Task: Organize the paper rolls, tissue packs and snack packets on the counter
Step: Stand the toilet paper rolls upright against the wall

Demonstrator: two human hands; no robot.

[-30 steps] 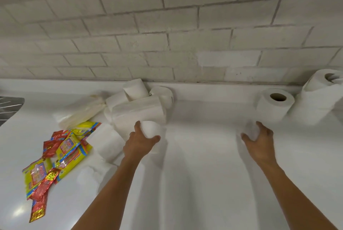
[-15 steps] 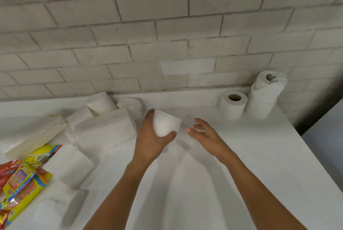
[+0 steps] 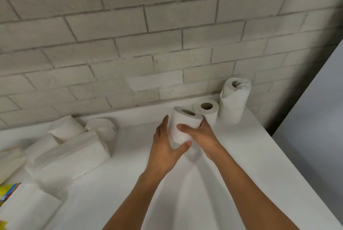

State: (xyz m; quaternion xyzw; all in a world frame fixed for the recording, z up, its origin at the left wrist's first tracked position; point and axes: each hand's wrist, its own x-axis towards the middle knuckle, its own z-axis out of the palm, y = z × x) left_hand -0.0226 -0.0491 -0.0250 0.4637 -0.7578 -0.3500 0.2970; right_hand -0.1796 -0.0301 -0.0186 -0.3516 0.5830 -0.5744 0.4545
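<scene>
Both hands were on one paper roll [image 3: 182, 126], lifted just above the white worktop [image 3: 241, 165] near its back right corner. The left hand [image 3: 167, 148] cupped it from the left side with the thumb hooked under its lower end; the right hand [image 3: 202, 137] wrapped it from the right, fingers [image 3: 182, 127] curled across its front. So each hand was clamped on that same roll, the two meeting around it.

And the sorting looked only partly done! Against the brick wall at the far right, a tall roll [image 3: 234, 102] stood upright, and a shorter roll [image 3: 207, 110] stood just beside it, core hole facing up. That seemed to be the growing row, and the held roll was right next to the shorter one, on its left, likely the next to join.

Plenty was left on the left side, though: a loose heap of rolls and tissue packs [image 3: 68, 153] lay jumbled together, some on their sides, with another pack [image 3: 27, 209] near the front edge. Only a sliver of the snack packets [image 3: 7, 190] showed at the left border, apparently not yet dealt with.

As for the held roll, its long axis ran close to upright, tipped with the top leaning away toward the wall and a little right. Its open core end faced up and back; the bottom end pointed down toward the person.
</scene>
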